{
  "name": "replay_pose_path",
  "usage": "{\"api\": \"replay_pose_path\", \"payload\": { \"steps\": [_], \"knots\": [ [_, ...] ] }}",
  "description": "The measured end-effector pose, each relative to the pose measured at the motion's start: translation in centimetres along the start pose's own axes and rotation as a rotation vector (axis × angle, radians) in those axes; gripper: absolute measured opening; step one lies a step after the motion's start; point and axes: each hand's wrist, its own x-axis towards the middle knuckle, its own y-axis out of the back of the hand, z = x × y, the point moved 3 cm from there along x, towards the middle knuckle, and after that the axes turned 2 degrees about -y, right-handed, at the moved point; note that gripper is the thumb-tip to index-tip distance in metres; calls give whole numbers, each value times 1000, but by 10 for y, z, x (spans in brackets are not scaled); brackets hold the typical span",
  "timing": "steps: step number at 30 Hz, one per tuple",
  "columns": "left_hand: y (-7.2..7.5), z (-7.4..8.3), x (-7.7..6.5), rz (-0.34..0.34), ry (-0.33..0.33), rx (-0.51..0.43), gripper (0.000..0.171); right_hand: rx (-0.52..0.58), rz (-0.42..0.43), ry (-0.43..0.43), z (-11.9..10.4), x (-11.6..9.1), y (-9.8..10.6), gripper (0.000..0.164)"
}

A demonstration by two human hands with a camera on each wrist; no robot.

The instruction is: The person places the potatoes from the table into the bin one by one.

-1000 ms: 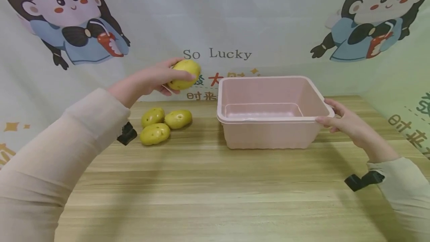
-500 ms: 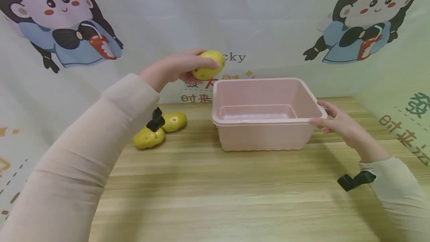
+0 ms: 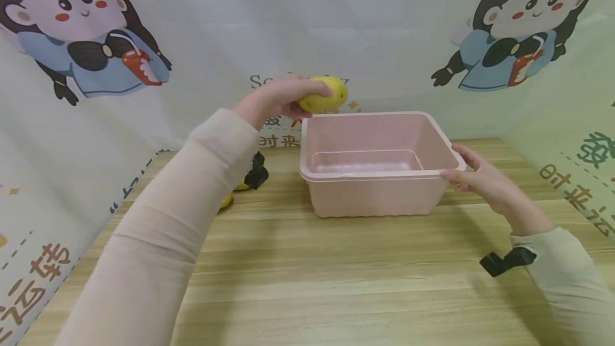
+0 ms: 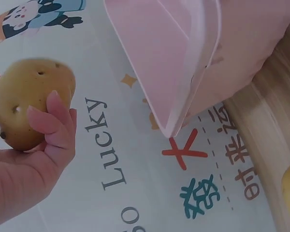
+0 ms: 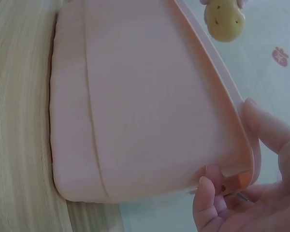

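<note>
One yellow potato (image 3: 332, 98) sits in the left hand (image 3: 278, 99), which is closed about it as far as the potato allows, the thumb laid over it and the other fingers curled round. Hand and potato are in the air, near the back left corner of a pink bin (image 3: 375, 196) and higher than its rim. Below that hand and to its right lies the bin's open mouth, part of its floor showing. At the opposite end, the right hand (image 3: 491, 185) grips the rim, some fingers bent beneath it (the right wrist view shows these best). Lower than the left hand, and to its left, parts of two more potatoes (image 3: 226, 201) show on the wooden surface (image 3: 336, 282), the rest hidden by the left sleeve (image 3: 168, 218) and its black wrist camera (image 3: 258, 171). Behind both hands hangs a pale printed curtain (image 3: 298, 25).
</note>
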Motion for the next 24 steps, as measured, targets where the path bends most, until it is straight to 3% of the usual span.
{"api": "replay_pose_path", "payload": {
  "steps": [5, 13, 24],
  "knots": [
    [-3, -7, 9, 6, 25, -41, 43, 12, 4, 3, -1, 2, -1, 73],
    [-10, -13, 22, 76, 53, -152, 46, -2, 3, -8, -2, 4, -2, 73],
    [-30, -13, 35, 130, 73, -158, 45, -8, 5, -2, -2, 7, -5, 73]
  ]
}}
